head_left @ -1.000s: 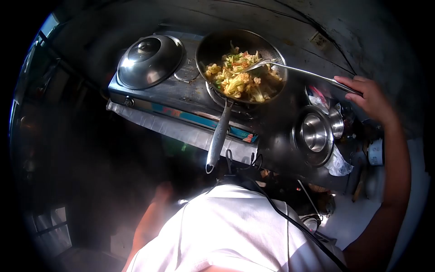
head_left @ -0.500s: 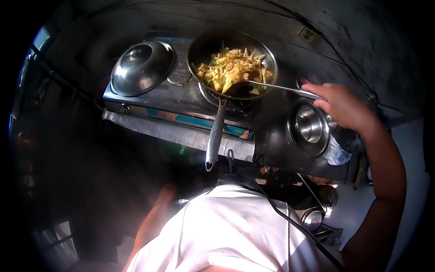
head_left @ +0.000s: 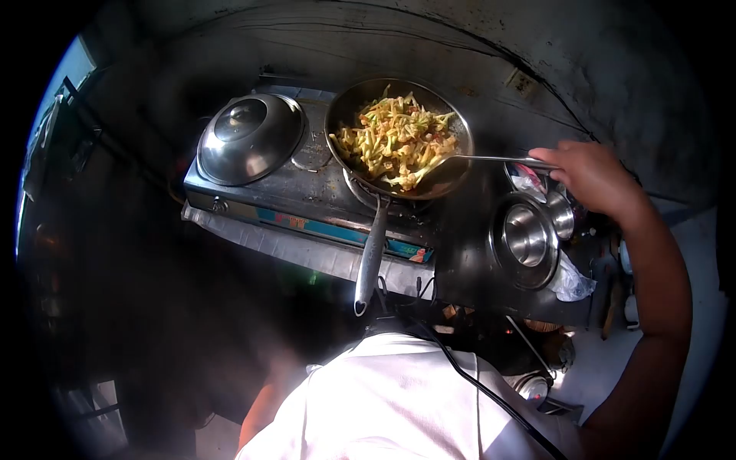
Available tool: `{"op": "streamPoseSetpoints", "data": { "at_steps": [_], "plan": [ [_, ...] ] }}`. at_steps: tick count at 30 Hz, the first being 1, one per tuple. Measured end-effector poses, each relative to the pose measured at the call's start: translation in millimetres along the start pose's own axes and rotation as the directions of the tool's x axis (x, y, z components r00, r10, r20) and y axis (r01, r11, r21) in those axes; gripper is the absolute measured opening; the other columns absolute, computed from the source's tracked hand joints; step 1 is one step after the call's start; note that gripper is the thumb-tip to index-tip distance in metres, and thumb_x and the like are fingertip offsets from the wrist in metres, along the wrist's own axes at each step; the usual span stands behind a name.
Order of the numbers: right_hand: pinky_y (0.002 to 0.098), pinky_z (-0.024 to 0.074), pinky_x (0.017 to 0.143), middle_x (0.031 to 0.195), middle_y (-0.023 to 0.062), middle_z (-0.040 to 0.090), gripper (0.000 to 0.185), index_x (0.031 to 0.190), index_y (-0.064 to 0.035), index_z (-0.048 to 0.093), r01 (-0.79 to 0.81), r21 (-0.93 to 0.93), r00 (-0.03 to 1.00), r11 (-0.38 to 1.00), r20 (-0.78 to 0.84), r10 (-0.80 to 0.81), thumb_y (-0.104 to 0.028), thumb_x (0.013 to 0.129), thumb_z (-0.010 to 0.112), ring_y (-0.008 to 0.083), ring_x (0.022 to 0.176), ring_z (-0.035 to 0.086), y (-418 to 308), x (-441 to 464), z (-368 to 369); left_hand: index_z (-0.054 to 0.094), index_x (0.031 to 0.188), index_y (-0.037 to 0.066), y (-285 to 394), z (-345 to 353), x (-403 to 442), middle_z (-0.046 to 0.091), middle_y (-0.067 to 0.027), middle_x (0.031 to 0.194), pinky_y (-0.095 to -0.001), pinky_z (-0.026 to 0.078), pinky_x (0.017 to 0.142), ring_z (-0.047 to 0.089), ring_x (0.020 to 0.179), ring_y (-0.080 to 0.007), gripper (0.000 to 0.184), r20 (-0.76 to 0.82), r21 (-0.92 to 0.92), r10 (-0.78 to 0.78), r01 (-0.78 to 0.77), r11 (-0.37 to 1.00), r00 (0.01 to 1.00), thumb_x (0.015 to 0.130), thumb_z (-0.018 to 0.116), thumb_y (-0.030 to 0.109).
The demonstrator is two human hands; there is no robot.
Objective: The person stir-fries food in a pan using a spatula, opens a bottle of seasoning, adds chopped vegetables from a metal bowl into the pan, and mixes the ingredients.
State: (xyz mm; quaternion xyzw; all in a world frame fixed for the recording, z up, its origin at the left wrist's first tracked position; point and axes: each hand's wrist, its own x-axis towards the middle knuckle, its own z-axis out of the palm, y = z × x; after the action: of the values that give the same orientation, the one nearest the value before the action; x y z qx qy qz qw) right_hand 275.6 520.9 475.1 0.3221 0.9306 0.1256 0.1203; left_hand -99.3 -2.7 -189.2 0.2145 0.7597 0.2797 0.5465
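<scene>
My right hand [head_left: 586,172] is closed around the handle of a long metal spatula [head_left: 498,159]. The spatula's head is in the pan [head_left: 460,180], at the right lower edge of a heap of chopped yellow-green vegetables [head_left: 395,138] with small reddish bits. The pan sits on the right burner of a stove, its long metal handle [head_left: 371,257] pointing towards me with no hand on it. My left arm hangs low beside the white shirt; its hand [head_left: 284,366] is blurred by haze, and its fingers cannot be made out.
A domed metal lid [head_left: 253,142] rests on the left side of the stove [head_left: 307,195]. Right of the stove are nested metal bowls [head_left: 526,236], a plastic bag [head_left: 571,280] and further metalware. A black cable [head_left: 491,387] runs over the shirt.
The spatula has moved from the middle of the food to its lower right edge, and my right hand has shifted left and lower. The vegetables are rearranged. The camera view has shifted slightly.
</scene>
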Motion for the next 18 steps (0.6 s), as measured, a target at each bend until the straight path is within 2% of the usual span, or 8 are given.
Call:
{"op": "streamPoseSetpoints", "data": {
  "at_steps": [3,4,7,10,11,12,14,18],
  "plan": [
    [0.0378,0.0466,0.072,0.09,0.0128,0.06,0.038,0.121,-0.0165,0.058,-0.063,0.137,0.998,0.989,-0.008,0.064,-0.012,0.084,0.06,0.0308,0.082,0.058,-2.1,22.1,14.6,0.062,0.102,0.0,105.5,20.5,-51.3,0.065,-0.0099,0.096,-0.0302,0.048,0.084,0.061,0.091,-0.0187,0.023,-0.026,0.028,-0.067,0.067,0.997,0.997,0.083,0.063,0.013],
    [0.0378,0.0466,0.072,0.09,0.0128,0.06,0.038,0.121,-0.0165,0.058,-0.06,0.137,0.998,0.989,-0.018,0.063,-0.012,0.084,0.06,0.0308,0.082,0.058,5.2,21.5,12.5,0.061,0.103,0.001,132.1,26.0,-64.9,0.065,-0.0097,0.095,-0.0295,0.049,0.082,0.061,0.09,-0.0187,0.023,-0.003,0.275,0.084,-0.079,0.958,0.996,0.083,0.062,0.012],
    [0.0333,0.0467,0.074,0.092,0.013,0.064,0.036,0.123,-0.0111,0.058,-0.029,0.342,0.999,0.939,0.025,0.021,-0.011,0.086,0.058,0.0249,0.08,0.06,40.2,8.6,-5.0,0.059,0.106,0.002,119.5,26.4,-51.4,0.064,-0.0094,0.091,-0.0305,0.051,0.075,0.062,0.083,-0.0192,0.023,0.019,0.469,0.331,-0.301,0.83,0.943,0.084,0.061,0.01],
    [0.0307,0.0457,0.077,0.094,0.0116,0.065,0.04,0.127,-0.0068,0.054,-0.21,0.559,0.976,0.802,0.17,0.137,-0.01,0.087,0.056,0.0179,0.083,0.06,66.4,2.8,-24.6,0.058,0.108,0.004,78.6,28.3,-12.0,0.063,-0.0084,0.087,-0.0314,0.052,0.064,0.063,0.073,-0.0191,0.023,-0.058,0.248,0.294,-0.272,0.93,0.954,0.086,0.06,0.011],
    [0.0291,0.0456,0.075,0.091,0.0092,0.065,0.039,0.127,-0.005,0.053,-0.279,0.535,0.959,0.798,0.192,0.207,-0.011,0.088,0.055,0.0153,0.081,0.058,73.0,6.7,-27.1,0.059,0.108,0.005,132.2,22.1,-29.9,0.063,-0.0078,0.085,-0.0311,0.051,0.059,0.062,0.068,-0.0183,0.023,-0.182,-0.082,0.005,-0.02,0.996,0.983,0.086,0.059,0.011],
    [0.0276,0.0454,0.074,0.088,0.0068,0.064,0.039,0.127,-0.0031,0.053,-0.349,0.51,0.937,0.786,0.214,0.277,-0.012,0.089,0.053,0.0127,0.079,0.056,78.9,11.8,-26.9,0.059,0.108,0.006,175.5,17.1,-41.8,0.064,-0.0072,0.084,-0.0307,0.051,0.054,0.062,0.064,-0.0174,0.022,-0.2,-0.42,-0.306,0.201,0.885,0.931,0.087,0.058,0.012],
    [0.0264,0.045,0.07,0.085,0.0047,0.062,0.038,0.127,-0.0029,0.052,-0.35,0.491,0.936,0.798,0.223,0.273,-0.013,0.09,0.052,0.0117,0.074,0.054,83.3,35.3,-17.7,0.059,0.11,0.008,175.6,-3.8,-25.8,0.064,-0.0059,0.082,-0.0289,0.05,0.05,0.062,0.06,-0.0156,0.023,-0.216,-0.663,-0.156,-0.027,0.748,0.964,0.087,0.058,0.012],
    [0.0252,0.0437,0.062,0.082,0.002,0.059,0.039,0.128,-0.0014,0.051,-0.385,0.562,0.917,0.732,0.326,0.232,-0.016,0.092,0.051,0.0096,0.063,0.049,95.8,92.9,41.1,0.058,0.114,0.005,282.2,-45.0,-39.9,0.065,-0.0069,0.091,-0.0249,0.051,0.057,0.062,0.066,-0.014,0.03,-0.443,-0.379,0.032,-0.22,0.899,0.896,0.086,0.059,0.016]
  ]
}}
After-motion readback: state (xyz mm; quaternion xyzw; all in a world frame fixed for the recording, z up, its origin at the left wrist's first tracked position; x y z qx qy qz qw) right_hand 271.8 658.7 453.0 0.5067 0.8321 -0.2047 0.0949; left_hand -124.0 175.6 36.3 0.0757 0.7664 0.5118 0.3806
